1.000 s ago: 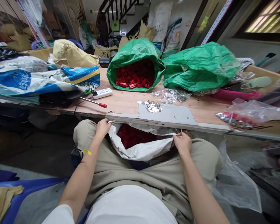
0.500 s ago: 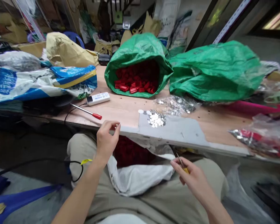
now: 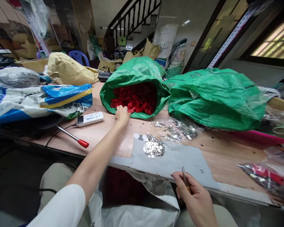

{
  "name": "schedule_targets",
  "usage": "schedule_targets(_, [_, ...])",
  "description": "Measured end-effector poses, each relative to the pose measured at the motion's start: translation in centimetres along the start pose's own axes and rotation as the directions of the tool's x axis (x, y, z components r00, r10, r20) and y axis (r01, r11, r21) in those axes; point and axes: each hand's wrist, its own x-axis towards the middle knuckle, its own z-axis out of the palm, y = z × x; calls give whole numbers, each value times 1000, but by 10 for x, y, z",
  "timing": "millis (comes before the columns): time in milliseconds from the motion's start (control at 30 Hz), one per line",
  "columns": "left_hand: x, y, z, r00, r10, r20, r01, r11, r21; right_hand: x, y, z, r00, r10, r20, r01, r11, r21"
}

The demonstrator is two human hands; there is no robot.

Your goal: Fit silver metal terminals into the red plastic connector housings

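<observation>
My left hand (image 3: pixel 122 115) is stretched out to the mouth of the green woven bag (image 3: pixel 104 97). Its fingers curl down onto the front red plastic pieces (image 3: pixel 138 104), closed at a piece by the lip; the fingertips are partly hidden. Over the table's front edge, my right hand (image 3: pixel 195 195) is closed around a slim metal-tipped tool with a yellow handle (image 3: pixel 186 182), tip pointing up. Between the hands, a heap of small shiny metal pieces (image 3: pixel 154 146) lies on a grey sheet (image 3: pixel 180 159).
A clear bag of metal parts (image 3: pixel 177 128) lies behind the heap. To the left are a red-handled rod (image 3: pixel 73 137), a white device with a cable (image 3: pixel 90 119) and a blue-white bag (image 3: pixel 68 94). Another green bag (image 3: pixel 215 97) stands right. An open white sack (image 3: pixel 137 214) hangs below the table edge.
My left hand has gone from above the table's front edge forward to the red pieces in the green bag. My right hand still holds the tool. The camera view has tilted up.
</observation>
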Motion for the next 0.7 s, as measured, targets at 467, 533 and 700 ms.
schedule_targets(467, [-174,0,-49,952,280,125,-192,862,-470,187,-65,13,959,-221,177,261,451,-853])
schedule_targets(533, [-201,-15,-45,936,321,145,-225,861,-456,207,-63,22,973,-148,180,227,435,-871])
schedule_targets(700, [-229,-46,-39,944,286,167,-183,870,-457,219,-41,26,984,-95,153,179,465,-867])
